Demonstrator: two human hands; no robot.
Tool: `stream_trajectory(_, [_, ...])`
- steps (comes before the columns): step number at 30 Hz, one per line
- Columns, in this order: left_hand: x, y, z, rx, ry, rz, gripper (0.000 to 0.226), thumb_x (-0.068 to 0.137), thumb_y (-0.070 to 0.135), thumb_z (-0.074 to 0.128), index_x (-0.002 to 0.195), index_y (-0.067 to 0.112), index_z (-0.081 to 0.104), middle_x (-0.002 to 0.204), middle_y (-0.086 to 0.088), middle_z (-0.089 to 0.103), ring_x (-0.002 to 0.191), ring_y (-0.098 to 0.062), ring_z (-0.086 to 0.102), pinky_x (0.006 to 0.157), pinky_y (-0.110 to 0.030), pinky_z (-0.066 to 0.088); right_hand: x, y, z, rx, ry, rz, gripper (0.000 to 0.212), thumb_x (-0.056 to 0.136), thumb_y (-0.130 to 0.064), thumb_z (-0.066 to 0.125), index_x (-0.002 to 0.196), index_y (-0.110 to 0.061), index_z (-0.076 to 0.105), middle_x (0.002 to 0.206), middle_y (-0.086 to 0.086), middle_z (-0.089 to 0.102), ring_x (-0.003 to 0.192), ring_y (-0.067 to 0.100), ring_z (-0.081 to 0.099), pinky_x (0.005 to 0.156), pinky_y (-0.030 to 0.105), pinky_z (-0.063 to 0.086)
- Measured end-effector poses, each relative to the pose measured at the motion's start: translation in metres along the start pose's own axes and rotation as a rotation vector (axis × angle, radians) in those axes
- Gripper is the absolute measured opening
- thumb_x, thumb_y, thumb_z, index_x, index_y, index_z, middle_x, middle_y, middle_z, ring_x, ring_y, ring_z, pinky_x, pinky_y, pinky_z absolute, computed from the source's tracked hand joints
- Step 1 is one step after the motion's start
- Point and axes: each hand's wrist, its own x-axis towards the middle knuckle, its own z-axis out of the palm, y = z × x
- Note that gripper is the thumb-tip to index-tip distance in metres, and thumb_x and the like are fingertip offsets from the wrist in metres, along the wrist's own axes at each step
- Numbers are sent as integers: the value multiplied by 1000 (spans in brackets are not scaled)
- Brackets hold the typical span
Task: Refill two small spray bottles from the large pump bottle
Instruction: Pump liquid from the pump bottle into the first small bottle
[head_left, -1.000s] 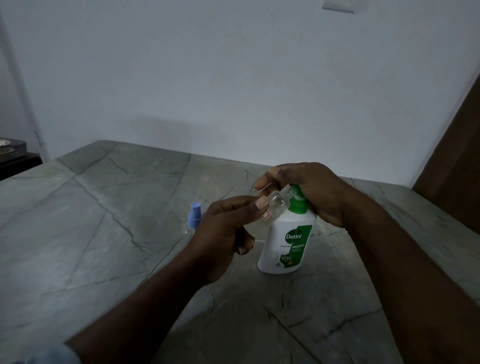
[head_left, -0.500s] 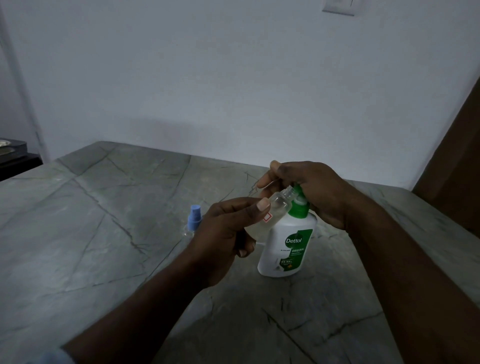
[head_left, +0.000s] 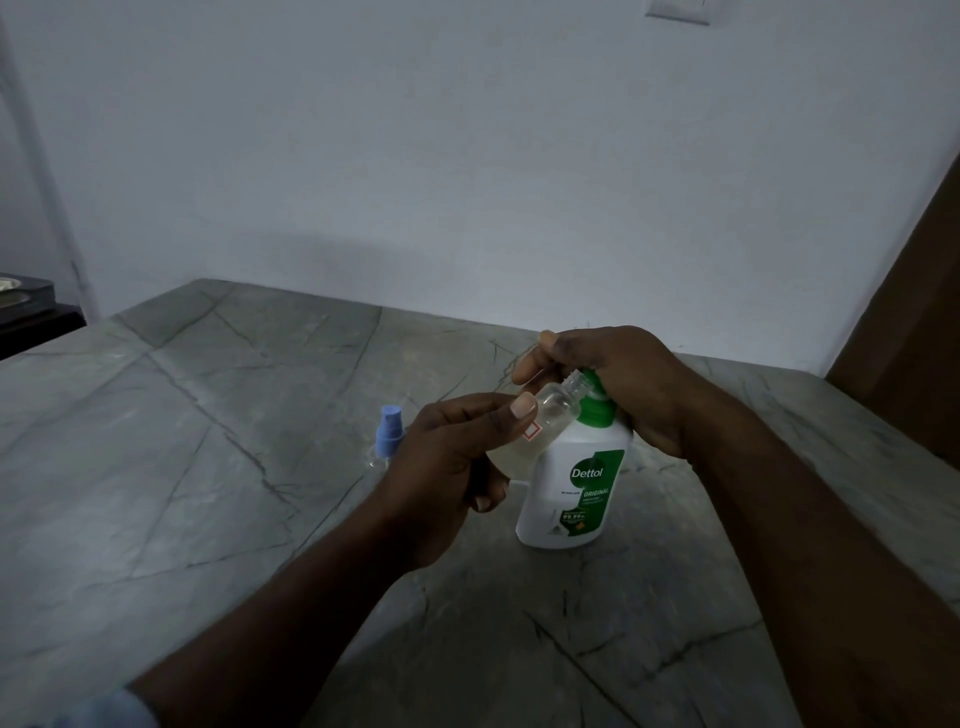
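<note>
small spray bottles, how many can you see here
2. An uncapped spray bottle is held tilted in the left hand at the Dettol pump bottle. A blue-capped spray bottle stands on the table beside that hand, partly hidden.

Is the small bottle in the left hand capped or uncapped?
Uncapped: the small bottle shows a bare neck, tilted toward the pump under the right hand.
</note>
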Motion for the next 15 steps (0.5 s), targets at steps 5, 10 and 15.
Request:
stream_trajectory(5, [0, -1, -2, -3, -20, 2, 22, 86, 37, 69, 88, 18, 80, 74, 3, 70, 46, -10, 47, 40, -20, 35, -2, 0, -1, 4, 9, -7, 41, 105, -31, 50, 86, -14, 82, 99, 7, 80, 100, 33, 74, 100, 58, 54])
stream_trajectory(10, [1, 0, -1, -8, -20, 7, 23, 84, 39, 72, 88, 17, 80, 74, 0, 69, 47, -11, 46, 40, -20, 34, -4, -4, -2, 24, -11, -38, 45, 104, -43, 50, 93, -12, 81, 99, 5, 80, 101, 27, 73, 102, 53, 54])
stream_trajectory(15, [1, -1, 0, -10, 1, -7, 25, 82, 35, 70, 93, 14, 80, 77, -1, 71, 48, -13, 47, 40, -21, 35, -6, -7, -1, 47, -22, -54, 45, 104, -41, 50, 94, -8, 80, 95, 10, 80, 95, 31, 75, 95, 49, 58])
